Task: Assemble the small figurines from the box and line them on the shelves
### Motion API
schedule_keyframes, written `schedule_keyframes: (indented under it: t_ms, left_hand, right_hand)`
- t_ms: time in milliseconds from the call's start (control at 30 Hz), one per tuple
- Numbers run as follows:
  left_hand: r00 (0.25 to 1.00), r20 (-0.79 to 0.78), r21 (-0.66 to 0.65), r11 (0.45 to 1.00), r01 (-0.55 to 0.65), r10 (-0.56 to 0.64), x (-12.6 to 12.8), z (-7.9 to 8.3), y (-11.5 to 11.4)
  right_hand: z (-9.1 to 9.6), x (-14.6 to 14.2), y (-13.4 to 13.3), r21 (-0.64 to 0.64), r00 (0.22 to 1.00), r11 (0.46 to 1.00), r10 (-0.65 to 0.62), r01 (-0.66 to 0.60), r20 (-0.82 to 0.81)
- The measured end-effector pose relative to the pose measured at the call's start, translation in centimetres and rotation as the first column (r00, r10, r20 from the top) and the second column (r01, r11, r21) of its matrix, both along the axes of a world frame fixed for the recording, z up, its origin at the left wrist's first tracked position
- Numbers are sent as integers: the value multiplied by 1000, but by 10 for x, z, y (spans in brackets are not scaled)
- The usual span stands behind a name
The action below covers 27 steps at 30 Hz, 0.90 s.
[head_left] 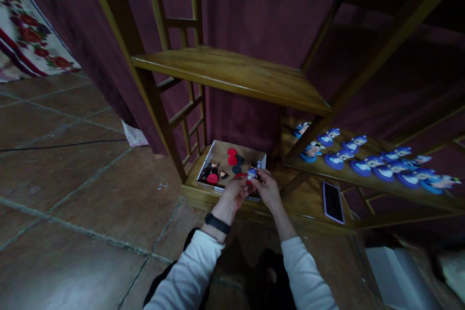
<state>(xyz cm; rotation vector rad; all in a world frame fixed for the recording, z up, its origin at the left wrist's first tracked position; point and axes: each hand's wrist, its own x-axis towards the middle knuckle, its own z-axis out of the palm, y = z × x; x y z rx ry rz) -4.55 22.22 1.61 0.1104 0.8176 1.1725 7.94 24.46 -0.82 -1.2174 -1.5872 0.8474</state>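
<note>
My left hand (236,193) and my right hand (267,186) meet over the front edge of an open cardboard box (218,147) on the lowest wooden shelf. Both pinch a small blue and white figure (252,173) between their fingertips. Inside the box lie red and dark round pieces (232,156) and several small dark figures (212,174). A black band sits on my left wrist.
A row of several blue and white figures (366,160) stands on the slanted shelf at the right. A phone (333,202) lies face up on the low shelf. A bare wooden shelf (232,72) hangs above the box. Tiled floor spreads to the left.
</note>
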Motion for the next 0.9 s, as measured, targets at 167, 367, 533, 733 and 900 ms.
schedule_keyframes:
  t_ms: [167,367,533,733,900]
  left_hand:
    - [998,-36,8,998,-57,57,2,-2,-1]
    - [992,-47,42,992,-116,118,7,-9,-3]
    - [987,-26,115,981,-156,160,12,-8,-6]
    - [987,127,299,945,-135,101,13,8,-10]
    - [994,94,366,926,-88,57,12,13,-12]
  right_hand:
    - [3,2,0,2,999,999,45,-45,-19]
    - [-5,1,0,24,998,999,47,-46,-32]
    - [-2,1,-5,58,998,997,56,-54,-39]
    - [25,3,-20,216,995,974,-59,74,-75]
    - [36,2,-25,271,992,954,-117,127,-50]
